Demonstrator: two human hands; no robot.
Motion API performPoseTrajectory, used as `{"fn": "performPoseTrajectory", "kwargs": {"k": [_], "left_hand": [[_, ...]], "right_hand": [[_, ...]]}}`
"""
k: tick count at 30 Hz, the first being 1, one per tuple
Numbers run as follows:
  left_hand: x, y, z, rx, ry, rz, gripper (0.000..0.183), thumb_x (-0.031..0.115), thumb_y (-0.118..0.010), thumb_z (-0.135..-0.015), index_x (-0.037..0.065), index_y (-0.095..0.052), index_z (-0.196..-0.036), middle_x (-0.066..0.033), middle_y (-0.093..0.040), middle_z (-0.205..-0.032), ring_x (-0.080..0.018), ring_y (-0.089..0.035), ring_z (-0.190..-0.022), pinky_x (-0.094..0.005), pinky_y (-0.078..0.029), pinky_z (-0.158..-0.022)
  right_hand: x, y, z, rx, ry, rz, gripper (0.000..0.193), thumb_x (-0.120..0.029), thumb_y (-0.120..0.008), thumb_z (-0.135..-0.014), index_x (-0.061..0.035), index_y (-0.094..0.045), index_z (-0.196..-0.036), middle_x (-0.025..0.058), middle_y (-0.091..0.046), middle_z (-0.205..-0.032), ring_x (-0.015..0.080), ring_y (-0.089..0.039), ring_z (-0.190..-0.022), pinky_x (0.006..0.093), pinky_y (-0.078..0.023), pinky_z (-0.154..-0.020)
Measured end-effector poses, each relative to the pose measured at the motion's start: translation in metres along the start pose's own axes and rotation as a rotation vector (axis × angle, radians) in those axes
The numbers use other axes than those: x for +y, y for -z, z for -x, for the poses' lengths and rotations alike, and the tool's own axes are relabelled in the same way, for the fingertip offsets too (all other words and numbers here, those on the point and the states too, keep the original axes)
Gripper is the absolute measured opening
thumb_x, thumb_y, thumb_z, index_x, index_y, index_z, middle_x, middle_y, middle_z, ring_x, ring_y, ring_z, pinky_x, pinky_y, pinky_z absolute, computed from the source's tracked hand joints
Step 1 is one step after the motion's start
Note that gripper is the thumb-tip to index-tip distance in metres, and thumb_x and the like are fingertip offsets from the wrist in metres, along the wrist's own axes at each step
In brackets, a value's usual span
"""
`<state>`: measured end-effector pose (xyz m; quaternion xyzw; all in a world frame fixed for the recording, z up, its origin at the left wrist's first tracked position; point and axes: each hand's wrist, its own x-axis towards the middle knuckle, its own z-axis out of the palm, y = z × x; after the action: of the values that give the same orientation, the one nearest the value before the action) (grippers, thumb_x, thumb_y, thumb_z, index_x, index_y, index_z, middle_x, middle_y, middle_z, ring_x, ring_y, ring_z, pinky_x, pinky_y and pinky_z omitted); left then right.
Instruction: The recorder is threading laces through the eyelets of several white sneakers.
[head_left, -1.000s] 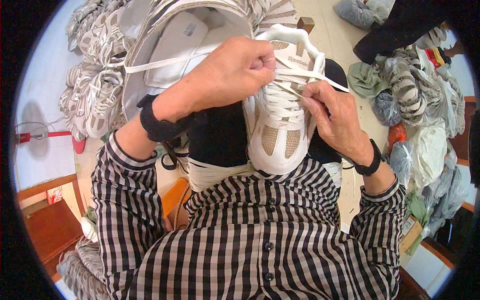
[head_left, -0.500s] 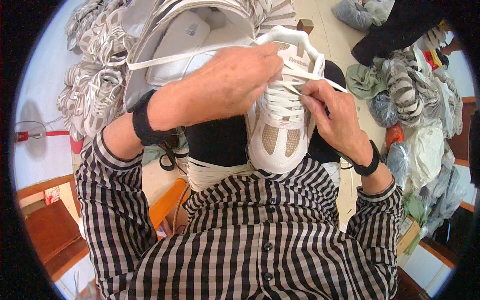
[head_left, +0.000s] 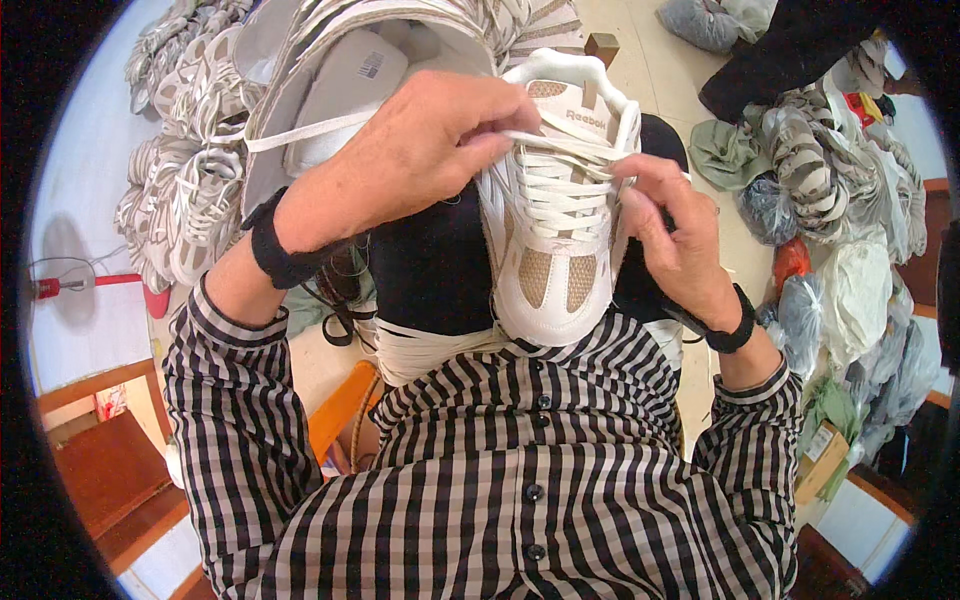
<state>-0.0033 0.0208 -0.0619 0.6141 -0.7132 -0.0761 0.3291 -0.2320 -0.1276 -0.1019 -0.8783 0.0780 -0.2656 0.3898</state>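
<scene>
A white and beige sneaker upper (head_left: 548,300) lies over my lap, toe toward me, with beige mesh at its toe. White shoelace (head_left: 566,205) criss-crosses its front up toward the tongue (head_left: 585,122). At the left of the upper eyelets, my left hand (head_left: 430,140) is closed in a pinch on the lace, and a loose end (head_left: 300,133) trails leftward from behind it. My right hand (head_left: 675,215) pinches lace between thumb and forefinger at the right row of eyelets. Between both hands a strand stretches across the tongue. Whether the upper has a sole cannot be seen.
Beyond my left hand stand nested pale uppers (head_left: 290,60) around a white lining. Heaps of laced uppers (head_left: 195,190) are at the left. Bundled uppers (head_left: 805,170) and plastic bags (head_left: 855,310) lie at the right. A bunch of white laces (head_left: 425,350) hangs by my lap.
My left hand has moved left, off the middle of the lacing, drawing the strand across the tongue. My right hand stays at the right eyelets, and the upper has shifted slightly left.
</scene>
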Motion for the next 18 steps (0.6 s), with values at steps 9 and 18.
{"fn": "performPoseTrajectory", "kwargs": {"k": [9,18], "left_hand": [[0.013,-0.02,0.006,0.214,-0.186,-0.523,0.024,-0.001,-0.067,-0.076,0.006,-0.063,-0.098,-0.0089,-0.058,-0.076,-0.0255,-0.062,-0.064,-0.0352,-0.048,-0.051],[0.011,-0.03,-0.003,0.381,-0.193,-0.514,0.022,-0.001,-0.065,-0.075,0.005,-0.062,-0.095,-0.0095,-0.058,-0.076,-0.0265,-0.06,-0.062,-0.0365,-0.048,-0.052]], "right_hand": [[-0.002,0.01,-0.006,0.116,-0.055,-0.048,0.016,-0.003,-0.056,-0.093,-0.0029,-0.06,-0.108,0.0037,-0.057,-0.064,0.0091,-0.051,-0.055,0.0248,-0.041,-0.053],[-0.002,0.011,-0.024,0.116,-0.016,0.085,0.015,-0.006,-0.06,-0.091,-0.0057,-0.063,-0.106,0.0071,-0.059,-0.068,0.0137,-0.053,-0.056,0.0276,-0.043,-0.054]]}}
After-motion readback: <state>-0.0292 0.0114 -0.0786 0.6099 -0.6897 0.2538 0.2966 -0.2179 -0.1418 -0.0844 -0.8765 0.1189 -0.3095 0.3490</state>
